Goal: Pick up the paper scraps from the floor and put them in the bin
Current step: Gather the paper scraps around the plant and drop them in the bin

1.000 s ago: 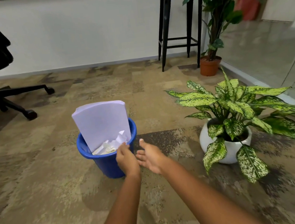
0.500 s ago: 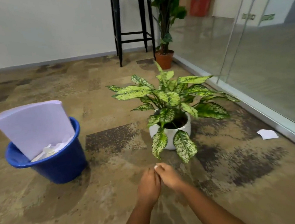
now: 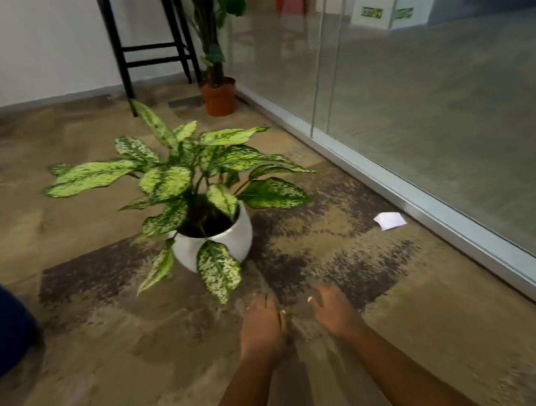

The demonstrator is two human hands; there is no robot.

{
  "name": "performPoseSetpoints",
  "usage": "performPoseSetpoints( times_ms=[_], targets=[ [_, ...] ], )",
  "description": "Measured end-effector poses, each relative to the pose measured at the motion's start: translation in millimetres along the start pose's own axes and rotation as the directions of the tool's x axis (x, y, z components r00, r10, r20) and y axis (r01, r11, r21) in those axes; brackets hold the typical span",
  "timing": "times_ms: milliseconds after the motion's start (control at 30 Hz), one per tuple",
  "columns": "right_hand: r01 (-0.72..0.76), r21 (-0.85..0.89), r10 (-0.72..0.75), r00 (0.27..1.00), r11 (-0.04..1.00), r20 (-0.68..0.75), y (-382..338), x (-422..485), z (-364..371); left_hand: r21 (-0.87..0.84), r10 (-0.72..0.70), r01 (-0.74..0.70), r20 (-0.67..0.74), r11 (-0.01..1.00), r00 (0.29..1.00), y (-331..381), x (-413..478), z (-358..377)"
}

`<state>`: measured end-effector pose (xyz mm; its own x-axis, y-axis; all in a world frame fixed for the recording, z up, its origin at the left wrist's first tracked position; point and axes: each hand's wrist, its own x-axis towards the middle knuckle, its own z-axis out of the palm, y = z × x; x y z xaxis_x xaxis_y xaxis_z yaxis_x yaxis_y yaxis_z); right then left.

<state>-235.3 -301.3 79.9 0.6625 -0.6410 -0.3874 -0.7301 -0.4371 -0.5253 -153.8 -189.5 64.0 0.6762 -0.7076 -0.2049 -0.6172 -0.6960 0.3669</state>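
Soft even indoor light, motion blur throughout, wide-angle bending at edges.

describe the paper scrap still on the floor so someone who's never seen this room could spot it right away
Find the glass wall along the right side and follow its metal bottom rail toward the camera. The paper scrap lies on the carpet just beside that rail, to the right of the white plant pot. It is the only small, flat white thing on the brown patterned floor.
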Motion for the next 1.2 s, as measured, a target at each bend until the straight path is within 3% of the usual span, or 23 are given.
performPoseSetpoints(
  times_ms=[433,667,800,900,1033,1200],
  targets=[
    [-0.155,-0.015,0.146,0.954,0.988,-0.261,117.0,95.3,-46.6,0.029,0.078,-0.081,0.081,0.996,0.994,65.9,112.3,67.2],
    [-0.157,-0.008,0.147,0.939,0.988,-0.311,137.4,141.1,-63.7,0.057,0.117,-0.122,0.088,0.991,0.989,67.4,146.6,94.1],
    [-0.172,0.005,0.164,0.931,0.985,-0.327,146.0,165.0,-74.0,0.053,0.066,-0.072,0.114,0.996,0.991,61.0,157.9,111.5],
    [-0.192,-0.01,0.179,0.929,0.981,-0.324,152.8,183.8,-81.8,0.126,0.059,-0.061,0.019,0.99,0.998,56.6,157.5,125.5],
    [-0.199,-0.032,0.177,0.926,0.98,-0.334,158.4,208.6,-96.0,0.076,0.099,-0.093,-0.087,0.993,0.991,51.5,156.7,133.2],
    [-0.226,-0.119,0.178,0.93,0.967,-0.322,159.8,240.2,-115.6,0.088,0.098,-0.092,-0.065,0.992,0.993,51.6,155.5,131.7]
  ],
)
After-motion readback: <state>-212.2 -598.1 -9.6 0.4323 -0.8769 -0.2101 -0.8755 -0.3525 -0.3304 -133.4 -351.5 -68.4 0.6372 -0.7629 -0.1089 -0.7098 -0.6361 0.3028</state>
